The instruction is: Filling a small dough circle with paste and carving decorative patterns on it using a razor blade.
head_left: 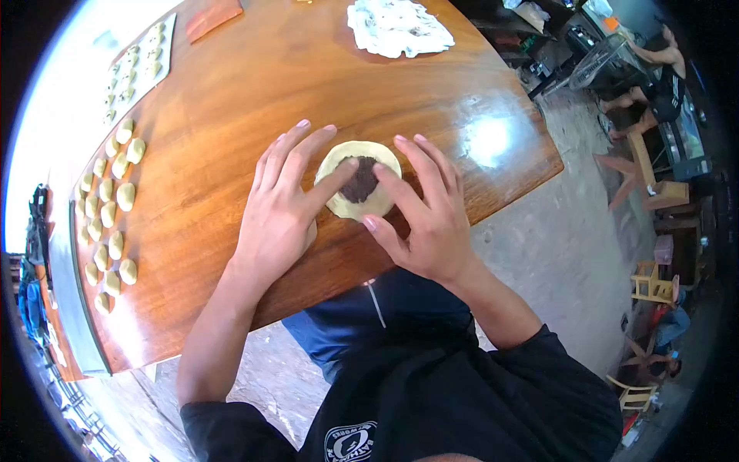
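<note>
Left hand (279,209) and right hand (433,219): grips spread wide, fingertips touching filling (360,185) on the dough (350,209); uneven pressure could tear it.

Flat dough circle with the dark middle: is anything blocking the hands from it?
No, nothing visible stands in the way. The left hand and right hand are both at the dough circle, fingers over its dark filling. The dough balls sit to the left.

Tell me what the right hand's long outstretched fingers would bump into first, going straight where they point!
Probably the crumpled white sheet, past a stretch of wooden table. How high the right hand sits is hard to tell, so it might pass over.
</note>
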A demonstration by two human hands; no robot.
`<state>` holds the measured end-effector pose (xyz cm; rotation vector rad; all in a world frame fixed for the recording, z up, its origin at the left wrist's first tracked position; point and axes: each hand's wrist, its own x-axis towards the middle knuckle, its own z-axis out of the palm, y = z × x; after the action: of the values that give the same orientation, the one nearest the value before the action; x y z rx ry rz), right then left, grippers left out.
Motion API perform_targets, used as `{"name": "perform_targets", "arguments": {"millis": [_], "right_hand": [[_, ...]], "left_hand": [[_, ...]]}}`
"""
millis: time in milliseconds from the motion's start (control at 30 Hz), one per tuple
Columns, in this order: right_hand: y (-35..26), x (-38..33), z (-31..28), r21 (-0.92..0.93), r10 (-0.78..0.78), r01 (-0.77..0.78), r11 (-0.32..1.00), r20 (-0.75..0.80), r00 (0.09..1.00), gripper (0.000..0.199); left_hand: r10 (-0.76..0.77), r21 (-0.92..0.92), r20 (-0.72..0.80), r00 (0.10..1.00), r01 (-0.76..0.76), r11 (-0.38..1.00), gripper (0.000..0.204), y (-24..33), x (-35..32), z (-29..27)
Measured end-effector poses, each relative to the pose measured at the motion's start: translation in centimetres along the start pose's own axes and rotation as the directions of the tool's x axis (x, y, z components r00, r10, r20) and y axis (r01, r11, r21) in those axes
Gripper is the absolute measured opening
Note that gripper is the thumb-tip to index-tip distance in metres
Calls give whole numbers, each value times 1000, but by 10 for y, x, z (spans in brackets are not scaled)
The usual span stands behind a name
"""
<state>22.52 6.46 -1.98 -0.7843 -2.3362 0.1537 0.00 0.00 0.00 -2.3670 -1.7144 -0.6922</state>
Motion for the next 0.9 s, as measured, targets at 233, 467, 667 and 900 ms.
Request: {"name": "perform_targets", "arguments": {"millis": [233,467,667,900], "right_hand": [[8,1,-2,201,92,-71,977,-97,991,32],[46,26,23,383,173,-121,916,-104,979,26],[66,64,18,319,-19,-51,946,210,977,21],[60,81,19,268,21,-128,955,367,930,13]], "left_hand": [[-205,-265,-5,979,197,944,46,1,9,0],[-385,-392,153,910,413,822,26,-20,39,0],[-337,-322,389,857,470,822,26,-19,68,-4],[-330,-192,514,792,482,855,20,-29,85,4]]}}
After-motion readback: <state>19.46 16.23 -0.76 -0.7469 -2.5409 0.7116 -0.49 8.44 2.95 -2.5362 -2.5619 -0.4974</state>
